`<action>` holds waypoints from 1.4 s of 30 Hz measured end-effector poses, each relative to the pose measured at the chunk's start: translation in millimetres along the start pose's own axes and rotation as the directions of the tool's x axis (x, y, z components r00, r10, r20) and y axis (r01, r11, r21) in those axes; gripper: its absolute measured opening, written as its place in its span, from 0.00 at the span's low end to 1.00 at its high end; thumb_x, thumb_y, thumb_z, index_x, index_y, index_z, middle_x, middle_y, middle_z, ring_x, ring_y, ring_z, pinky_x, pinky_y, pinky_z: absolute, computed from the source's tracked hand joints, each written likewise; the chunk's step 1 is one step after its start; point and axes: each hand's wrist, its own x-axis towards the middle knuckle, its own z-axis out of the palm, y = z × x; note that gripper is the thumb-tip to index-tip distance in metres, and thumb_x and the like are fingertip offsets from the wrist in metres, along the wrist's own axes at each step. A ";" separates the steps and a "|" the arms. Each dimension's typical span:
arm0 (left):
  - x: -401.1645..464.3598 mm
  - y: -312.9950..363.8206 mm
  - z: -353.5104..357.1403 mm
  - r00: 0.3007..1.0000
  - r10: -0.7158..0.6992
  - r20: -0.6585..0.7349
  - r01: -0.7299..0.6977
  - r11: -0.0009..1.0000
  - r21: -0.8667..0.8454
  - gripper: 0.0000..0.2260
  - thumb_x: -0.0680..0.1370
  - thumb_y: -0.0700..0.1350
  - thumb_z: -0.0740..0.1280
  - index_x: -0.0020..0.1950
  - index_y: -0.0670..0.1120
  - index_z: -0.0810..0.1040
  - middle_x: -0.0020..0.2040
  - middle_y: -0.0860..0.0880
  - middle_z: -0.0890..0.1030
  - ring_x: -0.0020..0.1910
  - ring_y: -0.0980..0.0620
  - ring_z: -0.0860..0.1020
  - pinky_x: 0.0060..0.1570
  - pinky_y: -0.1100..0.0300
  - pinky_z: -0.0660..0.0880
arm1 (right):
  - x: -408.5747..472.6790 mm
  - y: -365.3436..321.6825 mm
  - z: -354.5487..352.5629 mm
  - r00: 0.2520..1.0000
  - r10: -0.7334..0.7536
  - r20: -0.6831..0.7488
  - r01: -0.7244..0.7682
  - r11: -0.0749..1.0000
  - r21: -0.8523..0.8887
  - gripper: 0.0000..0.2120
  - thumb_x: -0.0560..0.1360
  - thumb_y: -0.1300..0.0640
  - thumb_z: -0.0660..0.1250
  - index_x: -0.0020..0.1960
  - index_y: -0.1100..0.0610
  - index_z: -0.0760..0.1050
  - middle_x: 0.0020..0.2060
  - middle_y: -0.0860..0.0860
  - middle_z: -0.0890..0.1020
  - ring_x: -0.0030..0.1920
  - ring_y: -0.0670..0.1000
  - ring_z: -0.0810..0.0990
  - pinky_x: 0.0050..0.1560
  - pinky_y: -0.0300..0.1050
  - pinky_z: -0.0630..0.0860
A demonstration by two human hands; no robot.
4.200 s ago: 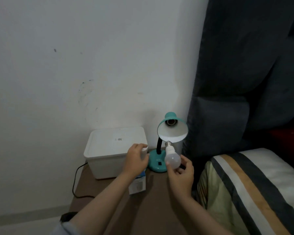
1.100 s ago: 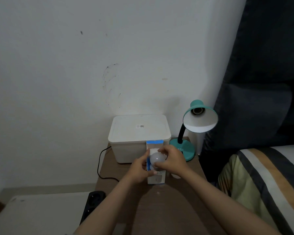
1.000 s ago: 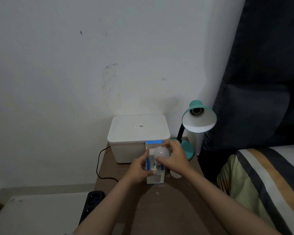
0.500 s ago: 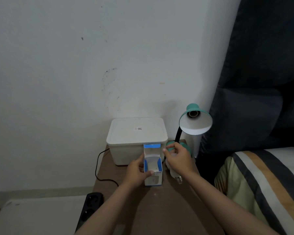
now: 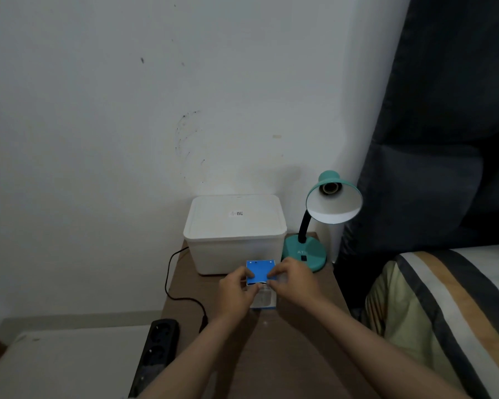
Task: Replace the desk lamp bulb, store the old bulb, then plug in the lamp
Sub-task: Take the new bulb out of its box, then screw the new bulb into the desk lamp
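Both your hands, left [image 5: 236, 292] and right [image 5: 293, 285], pinch the bulb box [image 5: 260, 279] (blue flap up) mid-desk [image 5: 285, 355], near the lamp [image 5: 326, 214].

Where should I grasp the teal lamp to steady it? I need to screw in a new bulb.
Take the black gooseneck just above the round teal base, coming from the front-left, where nothing blocks it. The neck is slim enough to wrap, and the shade faces you with its socket empty, so keep that side clear.
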 end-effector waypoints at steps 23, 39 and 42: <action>0.9 7.5 1.3 0.999 0.007 0.044 -0.013 0.990 0.142 0.10 0.73 0.48 0.70 0.51 0.47 0.75 0.51 0.49 0.74 0.48 0.55 0.72 0.34 0.71 0.67 | -13.3 -13.7 -24.4 0.991 0.107 -0.083 -0.089 0.977 0.194 0.10 0.72 0.57 0.64 0.33 0.59 0.73 0.30 0.54 0.78 0.32 0.49 0.74 0.33 0.42 0.69; 43.5 102.9 -8.7 0.928 0.371 -0.032 -0.371 0.929 0.016 0.11 0.75 0.46 0.67 0.56 0.48 0.74 0.54 0.52 0.72 0.53 0.56 0.72 0.52 0.64 0.69 | -33.7 -0.9 -145.7 0.981 0.177 -0.074 -0.087 0.753 0.653 0.16 0.74 0.51 0.69 0.58 0.50 0.67 0.51 0.55 0.76 0.38 0.59 0.84 0.29 0.46 0.79; 56.3 122.4 -2.3 0.901 0.433 -0.025 -0.433 0.901 0.015 0.11 0.75 0.45 0.66 0.56 0.49 0.74 0.55 0.52 0.73 0.52 0.58 0.72 0.53 0.65 0.68 | -33.6 9.5 -146.1 0.936 0.102 -0.337 0.097 0.846 0.524 0.17 0.72 0.52 0.71 0.56 0.44 0.69 0.53 0.53 0.75 0.45 0.53 0.81 0.36 0.42 0.81</action>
